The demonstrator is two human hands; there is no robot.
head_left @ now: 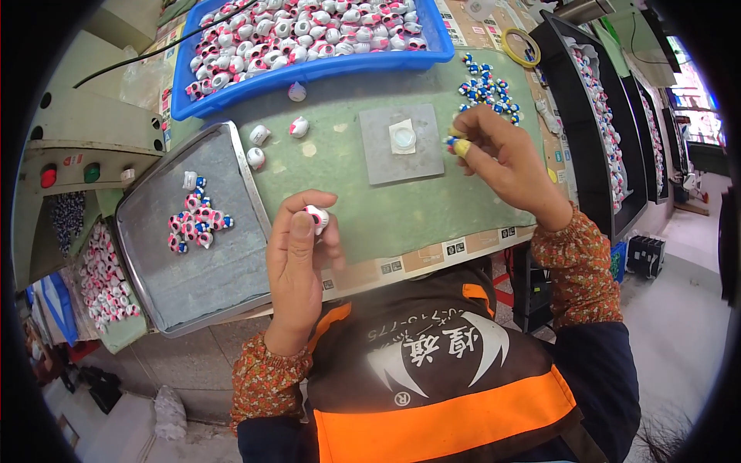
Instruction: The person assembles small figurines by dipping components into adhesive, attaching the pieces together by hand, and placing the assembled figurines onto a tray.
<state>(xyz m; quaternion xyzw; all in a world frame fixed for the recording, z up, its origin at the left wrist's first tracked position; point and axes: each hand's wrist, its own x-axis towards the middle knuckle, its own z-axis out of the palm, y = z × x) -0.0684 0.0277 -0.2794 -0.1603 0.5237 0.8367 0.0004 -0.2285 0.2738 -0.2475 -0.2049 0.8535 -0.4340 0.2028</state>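
My left hand [297, 258] is closed around a small white toy head with pink markings [318, 220], held between thumb and fingers. To the right, above the green mat [340, 170], my right hand [502, 158] pinches a small blue figure body [451, 142]; yellow covers sit on its fingertips. Between the hands, a grey square plate [377, 166] carries a small round clear dish [403, 137] on a pale pad. Several loose toy heads [299, 126] lie on the mat beyond my left hand. A cluster of blue figure bodies [488, 89] lies just past my right hand.
A blue bin [309, 71] full of white and pink heads stands at the back. On the left, a metal-rimmed tray [251, 177] holds joined figures [199, 220]. A yellow tape roll [521, 48] lies at the back right, beside a black crate [598, 147] of heads.
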